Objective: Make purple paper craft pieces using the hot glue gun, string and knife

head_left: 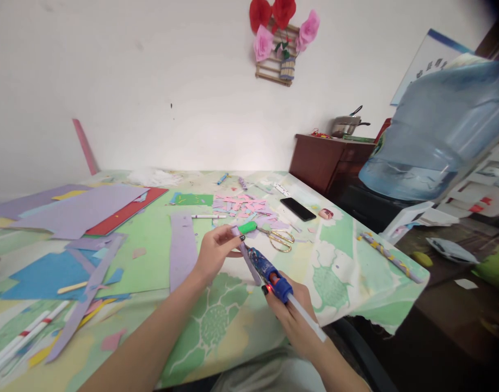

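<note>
My left hand (216,249) pinches the upper end of a narrow purple strip (251,265), which hangs down at a slant over the table. My right hand (294,310) is wrapped round a blue glue gun (265,267), a small red light glowing near the fingers. From the back of the gun sticks a long whitish glue stick (308,317). The gun's nozzle end is close to the strip; whether they touch I cannot tell. Just beyond my left fingers is a bright green object (247,227) of unclear kind. Gold-handled scissors (281,239) lie behind the gun.
Pink and purple paper scraps (245,207) are heaped mid-table, with a black phone (298,208) to their right. Coloured sheets (81,209) and blue paper (41,275) cover the left side. A decorated stick (390,256) lies near the right edge, before a large water bottle (432,125).
</note>
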`<action>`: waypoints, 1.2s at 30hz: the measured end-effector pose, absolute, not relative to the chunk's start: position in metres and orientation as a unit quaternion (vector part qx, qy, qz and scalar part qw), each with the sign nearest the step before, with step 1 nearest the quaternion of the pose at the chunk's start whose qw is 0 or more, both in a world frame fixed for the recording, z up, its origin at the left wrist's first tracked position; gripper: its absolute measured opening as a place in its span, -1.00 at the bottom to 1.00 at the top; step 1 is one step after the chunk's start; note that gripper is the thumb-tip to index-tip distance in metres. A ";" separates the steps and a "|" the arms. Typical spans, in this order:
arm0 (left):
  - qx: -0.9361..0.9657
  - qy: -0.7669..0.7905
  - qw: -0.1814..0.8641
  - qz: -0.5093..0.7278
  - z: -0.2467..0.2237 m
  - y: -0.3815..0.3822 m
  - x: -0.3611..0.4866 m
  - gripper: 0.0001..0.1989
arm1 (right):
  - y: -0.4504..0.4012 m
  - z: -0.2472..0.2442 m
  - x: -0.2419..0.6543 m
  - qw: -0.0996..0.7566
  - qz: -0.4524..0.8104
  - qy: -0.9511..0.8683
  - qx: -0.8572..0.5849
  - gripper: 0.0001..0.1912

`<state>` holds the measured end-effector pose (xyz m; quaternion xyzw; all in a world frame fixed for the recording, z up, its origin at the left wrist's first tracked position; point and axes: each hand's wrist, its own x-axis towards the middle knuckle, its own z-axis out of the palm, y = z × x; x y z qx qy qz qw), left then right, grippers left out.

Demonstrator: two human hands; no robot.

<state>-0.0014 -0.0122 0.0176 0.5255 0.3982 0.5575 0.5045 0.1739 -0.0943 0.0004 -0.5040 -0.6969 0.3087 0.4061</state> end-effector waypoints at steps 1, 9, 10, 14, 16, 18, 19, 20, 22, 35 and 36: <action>0.526 0.398 0.504 0.558 0.018 -0.012 -0.001 -0.80 | -0.094 0.001 0.173 0.406 0.305 -0.698 -0.504 -0.78; 0.528 0.394 0.510 0.553 0.016 -0.011 -0.003 -0.78 | -0.091 0.003 0.171 0.402 0.312 -0.699 -0.502 -0.80; 0.528 0.394 0.510 0.553 0.016 -0.011 -0.003 -0.78 | -0.091 0.002 0.172 0.401 0.310 -0.700 -0.503 -0.80; 0.532 0.393 0.508 0.551 0.016 -0.011 -0.003 -0.78 | -0.092 -0.002 0.176 0.396 0.314 -0.698 -0.507 -0.78; 0.535 0.392 0.507 0.550 0.016 -0.011 -0.003 -0.78 | -0.093 -0.003 0.177 0.393 0.319 -0.697 -0.508 -0.78; 0.535 0.392 0.509 0.549 0.016 -0.011 -0.003 -0.78 | -0.094 -0.003 0.177 0.389 0.323 -0.694 -0.512 -0.77; 0.534 0.391 0.510 0.549 0.015 -0.011 -0.003 -0.78 | -0.094 -0.002 0.177 0.388 0.324 -0.693 -0.515 -0.77; 0.534 0.391 0.510 0.549 0.015 -0.011 -0.004 -0.78 | -0.095 -0.001 0.176 0.386 0.323 -0.692 -0.517 -0.77; 0.531 0.390 0.511 0.552 0.015 -0.010 -0.004 -0.78 | -0.095 0.002 0.174 0.382 0.317 -0.692 -0.525 -0.77; 0.527 0.385 0.514 0.556 0.014 -0.010 -0.004 -0.78 | -0.090 0.007 0.170 0.397 0.312 -0.697 -0.509 -0.81; 0.528 0.385 0.514 0.556 0.013 -0.010 -0.004 -0.78 | -0.089 0.007 0.170 0.399 0.308 -0.700 -0.506 -0.81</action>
